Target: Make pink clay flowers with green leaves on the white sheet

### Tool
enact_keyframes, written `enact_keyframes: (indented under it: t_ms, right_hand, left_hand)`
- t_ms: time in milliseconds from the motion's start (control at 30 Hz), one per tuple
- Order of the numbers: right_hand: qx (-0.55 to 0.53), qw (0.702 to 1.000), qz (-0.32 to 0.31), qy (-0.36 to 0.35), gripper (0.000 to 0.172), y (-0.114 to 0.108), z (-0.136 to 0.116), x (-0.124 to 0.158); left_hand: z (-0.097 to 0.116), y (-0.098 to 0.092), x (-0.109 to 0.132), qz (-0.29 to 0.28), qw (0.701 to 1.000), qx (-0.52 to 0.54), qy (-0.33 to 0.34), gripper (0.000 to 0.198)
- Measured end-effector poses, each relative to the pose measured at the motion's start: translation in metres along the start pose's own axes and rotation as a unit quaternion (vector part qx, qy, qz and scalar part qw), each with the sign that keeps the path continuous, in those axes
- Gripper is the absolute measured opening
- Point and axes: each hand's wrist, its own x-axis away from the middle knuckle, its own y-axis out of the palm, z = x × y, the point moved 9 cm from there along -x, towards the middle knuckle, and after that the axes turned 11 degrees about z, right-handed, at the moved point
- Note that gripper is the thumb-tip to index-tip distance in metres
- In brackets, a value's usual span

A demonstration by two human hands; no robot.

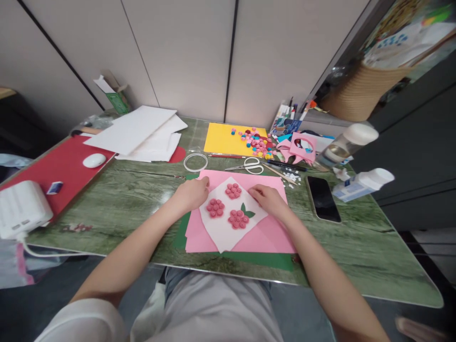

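A white paper square [223, 237] lies turned like a diamond over pink paper [265, 240]. On it sit a rolled-paper flower [233, 191] at the top, another pink flower [215, 208] at the left, and a third flower [238, 219] with green paper leaves [247, 212] beside it. My left hand [192, 194] is closed, its curled fingers over the pink paper's upper left edge near the white square; whatever they grip is hidden. With fingers pinched together, my right hand [270, 200] meets the white square's upper right edge. Green paper [263, 260] shows underneath.
Behind the paper lie scissors [245, 166], a tape roll [195, 162] and a red pencil [226, 156]. Several paper coils [257, 141] rest on yellow paper [217, 137]. To the right are a phone [323, 199] and a white bottle [363, 184]; white sheets [131, 130] lie left.
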Motion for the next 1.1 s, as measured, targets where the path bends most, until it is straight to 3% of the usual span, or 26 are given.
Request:
enact_keyframes:
  t_ms: [167,333,433,633,700,800,900,1100]
  right_hand:
    - [-0.032,0.998,-0.045,0.015,0.023,0.010,0.000,0.005]
    - [-0.010,0.999,-0.030,-0.024,0.020,0.010,-0.005,0.004]
    - [0.018,0.999,-0.020,-0.047,0.019,0.010,-0.005,0.003]
    - [0.022,0.996,-0.003,-0.092,0.017,0.007,-0.009,0.002]
    - [0.015,0.995,0.000,-0.102,0.017,0.005,-0.009,0.000]
    - [0.042,0.992,0.061,-0.105,0.021,-0.010,-0.001,-0.008]
    - [0.122,0.975,0.142,-0.119,0.028,-0.030,0.010,-0.015]
    - [0.241,0.951,0.105,-0.161,0.031,-0.027,0.018,-0.015]
  left_hand:
    - [0.000,0.003,-0.003,-0.004,0.999,0.052,0.003,0.035]
    - [0.003,0.001,-0.003,0.001,0.993,0.122,0.009,0.030]
    - [0.012,0.009,0.002,-0.049,0.977,0.207,0.013,0.028]
    - [0.037,0.034,0.017,-0.182,0.916,0.355,0.038,0.026]
    - [0.038,0.030,0.013,-0.144,0.933,0.322,0.064,0.027]
    - [0.030,0.006,0.001,0.036,0.978,0.189,0.084,0.029]
    - [0.026,-0.005,-0.001,0.156,0.981,0.070,0.092,0.033]
    - [0.029,0.024,-0.001,0.155,0.979,-0.016,0.135,0.046]
